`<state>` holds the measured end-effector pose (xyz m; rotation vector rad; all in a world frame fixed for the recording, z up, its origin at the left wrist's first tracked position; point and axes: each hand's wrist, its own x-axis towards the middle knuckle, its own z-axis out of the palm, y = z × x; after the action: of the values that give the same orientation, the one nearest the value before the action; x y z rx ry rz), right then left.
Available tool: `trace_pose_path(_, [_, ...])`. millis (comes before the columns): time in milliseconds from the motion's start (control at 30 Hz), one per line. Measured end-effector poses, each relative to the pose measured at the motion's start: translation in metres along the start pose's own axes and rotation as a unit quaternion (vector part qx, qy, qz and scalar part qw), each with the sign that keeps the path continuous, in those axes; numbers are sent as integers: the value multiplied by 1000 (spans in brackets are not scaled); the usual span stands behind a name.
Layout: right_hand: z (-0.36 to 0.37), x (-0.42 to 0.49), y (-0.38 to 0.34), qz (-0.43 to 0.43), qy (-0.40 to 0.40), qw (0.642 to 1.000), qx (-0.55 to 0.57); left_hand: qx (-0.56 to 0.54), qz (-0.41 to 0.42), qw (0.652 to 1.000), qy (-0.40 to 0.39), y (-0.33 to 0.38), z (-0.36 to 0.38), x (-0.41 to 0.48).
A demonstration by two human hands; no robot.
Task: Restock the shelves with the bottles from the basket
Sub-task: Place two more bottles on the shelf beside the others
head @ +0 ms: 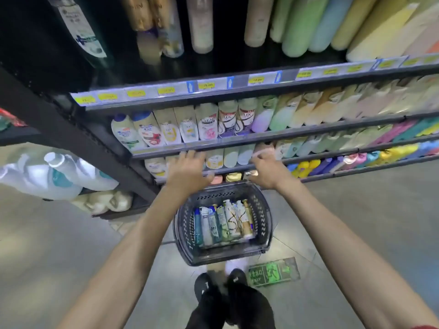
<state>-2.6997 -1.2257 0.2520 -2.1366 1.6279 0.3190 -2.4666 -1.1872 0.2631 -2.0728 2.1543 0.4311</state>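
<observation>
Grey shop floor (59, 245) carries the basket (262, 222) of bottles (228, 222) below the shelves (308, 132); left hand (187, 172) spread at a shelf edge, right hand (268, 170) curled (grip too blurred to tell).

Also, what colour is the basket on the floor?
The basket is black, with small slots in its walls; the head view shows it.

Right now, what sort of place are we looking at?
Most likely a shop's toiletries aisle. Tiered shelves carry rows of shampoo-style bottles, yellow price tags line the shelf edges, and a part-filled shopping basket sits on the floor.
</observation>
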Motion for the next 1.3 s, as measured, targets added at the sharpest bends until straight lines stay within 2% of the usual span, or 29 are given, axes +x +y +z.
trace_pose_path(267, [106, 34, 25, 33, -47, 997, 46, -25, 15, 998, -55, -11, 111, 20])
trace_pose_path(500, [202, 88, 56, 49, -54, 994, 87, -38, 0, 995, -90, -13, 218, 58])
trace_pose_path(700, [299, 142, 86, 96, -72, 987, 107, -37, 4, 992, -118, -25, 323, 101])
trace_pose_path(1100, [478, 248, 150, 120, -71, 984, 115, -117, -4, 988, -97, -29, 537, 190])
trace_pose_path(1300, [526, 265, 158, 109, -67, 984, 127, -121, -13, 989, -78, -25, 592, 204])
